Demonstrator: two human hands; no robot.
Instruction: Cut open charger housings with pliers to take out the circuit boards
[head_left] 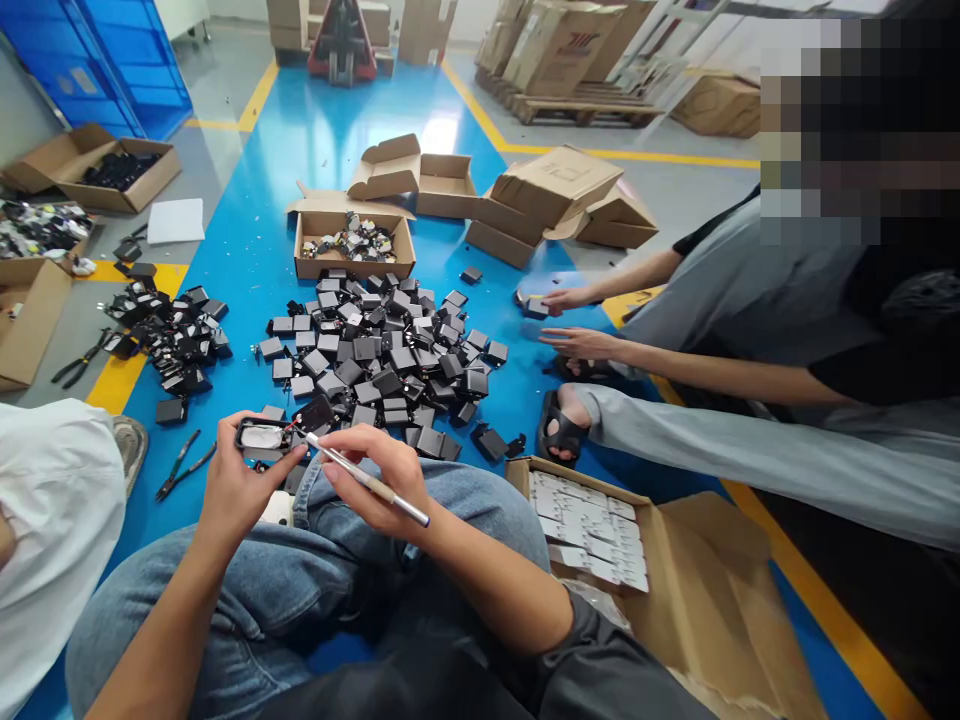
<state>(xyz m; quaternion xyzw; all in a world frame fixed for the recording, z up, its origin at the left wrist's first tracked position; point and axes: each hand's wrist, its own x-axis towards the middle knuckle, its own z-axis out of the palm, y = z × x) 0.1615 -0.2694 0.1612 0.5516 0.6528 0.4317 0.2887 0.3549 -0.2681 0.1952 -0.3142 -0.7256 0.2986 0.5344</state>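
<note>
My left hand (238,480) is closed around a small black open case with a white insert (264,437), held above my knees. My right hand (379,478) pinches a thin metal-handled tool (367,481) like a pen, its tip touching the case's right edge. Just beyond both hands lies a large heap of small black square parts (379,355) on the blue floor. My legs in blue jeans fill the foreground.
A second pile of black parts (171,335) lies at left, with pliers (79,358) and cutters (182,464) on the floor. An open box of parts (354,243) stands behind the heap. A box of white pieces (592,525) is at my right. A seated person's hands (577,343) reach in from the right.
</note>
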